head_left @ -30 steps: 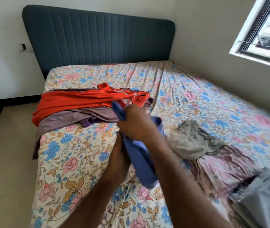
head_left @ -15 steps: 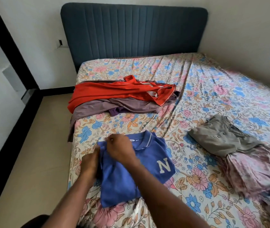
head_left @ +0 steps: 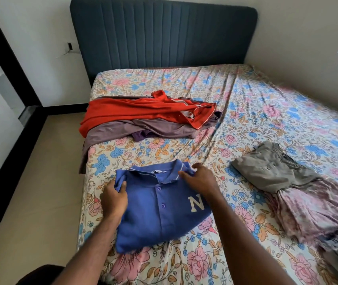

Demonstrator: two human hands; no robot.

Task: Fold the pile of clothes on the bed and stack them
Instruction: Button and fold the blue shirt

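**Blue polo went down flat, both hands working its shoulders**

The wide bed with the flowered sheet (head_left: 256, 112) filled the frame, and the work sat at its six o'clock edge. Up at eleven o'clock lay the unfolded heap, a red jersey with white piping (head_left: 143, 112) draped over a mauve-grey garment (head_left: 139, 130). Out at three o'clock waited the finished stack: a folded grey-brown shirt (head_left: 271, 171) on top of a folded pink-patterned cloth (head_left: 316, 208).

Front and centre lay the blue cotton polo shirt with a pale letter N (head_left: 159, 208), face up, collar toward twelve o'clock, buttons showing. It looked light, limp knit; it would sag and crease if lifted by one corner, so the sensible hold was at both shoulder seams or along a folded edge, with the sheet bearing the weight.

The left hand (head_left: 113, 199) sat at the shirt's nine o'clock shoulder, fingers curled and pinching a bunch of sleeve fabric. The right hand (head_left: 200, 181) lay at the two o'clock shoulder, beside the collar, fingers bent down onto the cloth with the thumb spread; it seemed to be nipping the edge, though its fingertips were partly tucked from sight.
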